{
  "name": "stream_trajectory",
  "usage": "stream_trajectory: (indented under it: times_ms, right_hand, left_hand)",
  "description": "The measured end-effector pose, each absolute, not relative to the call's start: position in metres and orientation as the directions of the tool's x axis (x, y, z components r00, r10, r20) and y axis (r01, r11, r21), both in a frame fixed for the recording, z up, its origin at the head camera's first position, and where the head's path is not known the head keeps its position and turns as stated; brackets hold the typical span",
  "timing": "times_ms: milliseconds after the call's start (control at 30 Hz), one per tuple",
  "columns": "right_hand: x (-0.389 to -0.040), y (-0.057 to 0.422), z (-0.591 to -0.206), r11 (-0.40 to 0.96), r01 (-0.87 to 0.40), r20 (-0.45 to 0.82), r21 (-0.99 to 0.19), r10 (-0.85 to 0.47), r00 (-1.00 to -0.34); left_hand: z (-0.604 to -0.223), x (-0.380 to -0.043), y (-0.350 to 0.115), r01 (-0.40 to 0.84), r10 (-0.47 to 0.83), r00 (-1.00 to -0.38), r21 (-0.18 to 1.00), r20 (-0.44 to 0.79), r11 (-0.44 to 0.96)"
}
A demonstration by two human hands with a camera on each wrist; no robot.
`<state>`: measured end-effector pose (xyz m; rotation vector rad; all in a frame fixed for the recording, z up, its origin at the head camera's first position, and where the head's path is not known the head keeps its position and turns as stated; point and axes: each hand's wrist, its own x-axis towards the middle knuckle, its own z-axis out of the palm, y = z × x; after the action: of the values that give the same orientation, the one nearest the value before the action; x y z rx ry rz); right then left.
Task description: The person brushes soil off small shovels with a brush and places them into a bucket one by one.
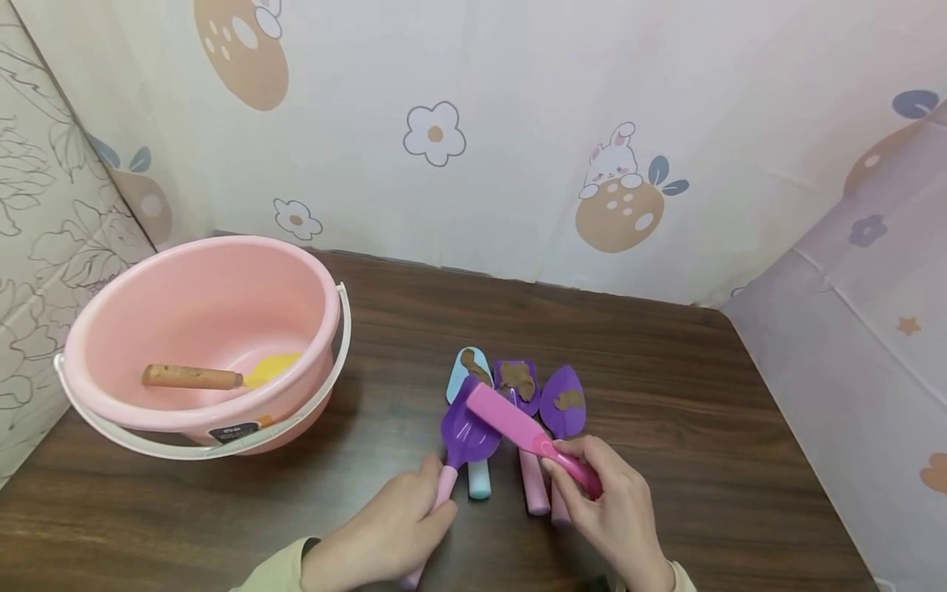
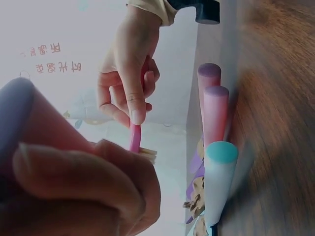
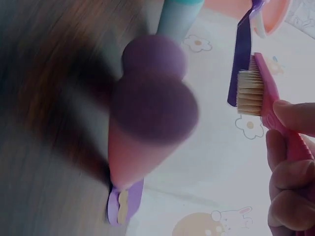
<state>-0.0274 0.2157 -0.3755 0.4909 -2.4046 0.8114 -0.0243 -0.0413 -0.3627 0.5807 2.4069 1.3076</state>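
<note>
My left hand [image 1: 388, 526] grips the pink handle of a purple toy shovel [image 1: 473, 440], its blade tilted up. With its thumb and fingers my right hand [image 1: 614, 510] holds a pink brush [image 1: 510, 419] across that blade. In the right wrist view the brush's pale bristles [image 3: 250, 93] face the purple blade [image 3: 241, 59], right at its surface. Behind them on the table lie a light blue shovel [image 1: 479, 481], a square purple shovel [image 1: 527, 363] and a pointed purple shovel [image 1: 560, 380]. Brown, clay-like smears mark these three blades.
At the left stands a pink bucket [image 1: 200, 255] with a white handle [image 1: 344, 329] lowered over its front. Inside it lies a yellow-headed tool with a wooden handle [image 1: 188, 376]. The dark wooden table [image 1: 666, 353] meets patterned curtains [image 1: 503, 164] at the back and sides.
</note>
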Motion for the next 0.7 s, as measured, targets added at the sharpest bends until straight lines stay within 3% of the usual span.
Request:
stream_trajectory:
  times_ms: [233,433,700]
  right_hand:
    - [-0.036,0.224,-0.373,0.821,-0.433,0.647,-0.373,-0.105,-0.756]
    - [-0.039,0.239,-0.377,0.836,-0.273,0.584,-0.476,0.068,-0.809]
    - [-0.033,0.232,-0.379,0.747,-0.397,0.624,-0.534,0.032,-0.781]
  left_hand:
    - [-0.364,-0.023,-0.045,0.200,0.512,-0.852,0.835,-0.111,0.514]
    - [-0.363,-0.022,-0.052,0.162,0.476,-0.868,0.823,-0.144,0.544]
    - [-0.364,-0.024,-0.050,0.175,0.493,-0.862,0.846,-0.116,0.505]
